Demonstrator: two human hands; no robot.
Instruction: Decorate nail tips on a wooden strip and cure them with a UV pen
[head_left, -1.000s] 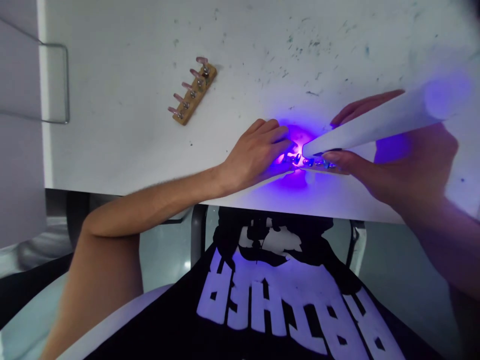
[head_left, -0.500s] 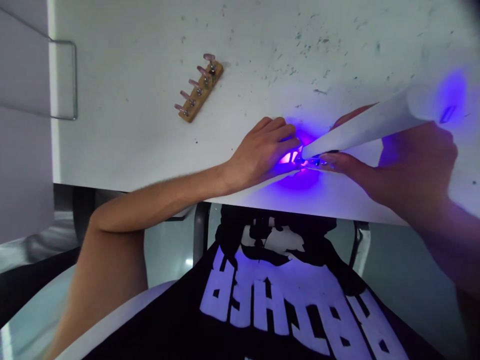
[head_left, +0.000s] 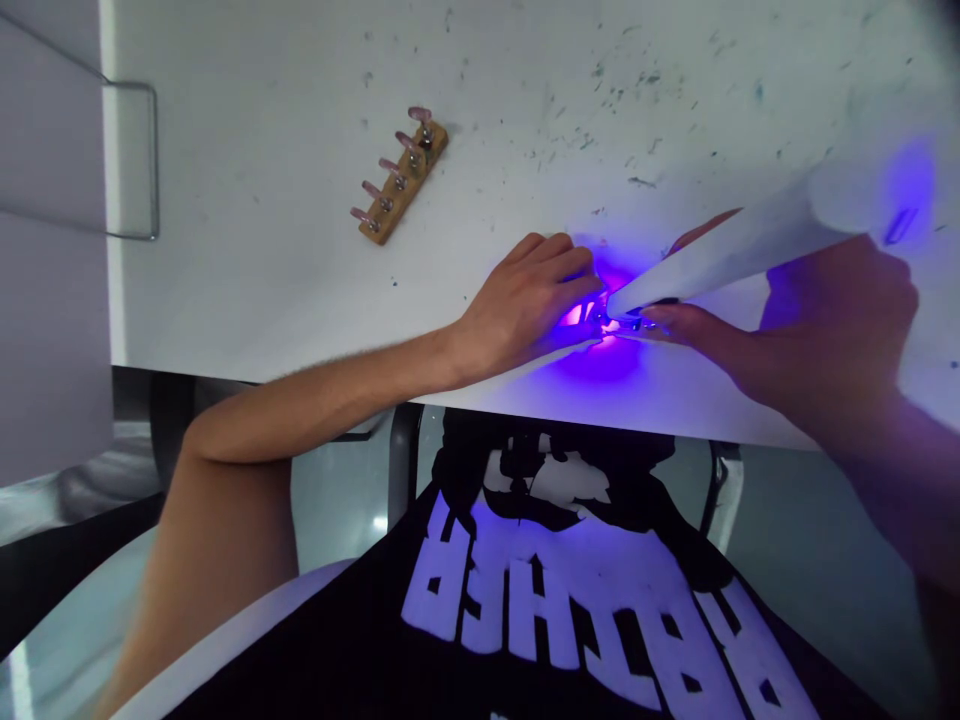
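The right hand [head_left: 817, 330] grips one smooth, white, tapering lamp [head_left: 720, 260], its violet glow over a small rack [head_left: 652, 330] on the speckled white surface [head_left: 285, 200]. The left hand's [head_left: 529, 300] fingers curl at that rack; their hold is unclear. Apart lies one oblong wooden block [head_left: 403, 190] bearing five glossy pink nail tips [head_left: 390, 165].

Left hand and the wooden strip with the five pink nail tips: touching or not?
Apart. The head view shows bare white tabletop between the left hand and the wooden strip.
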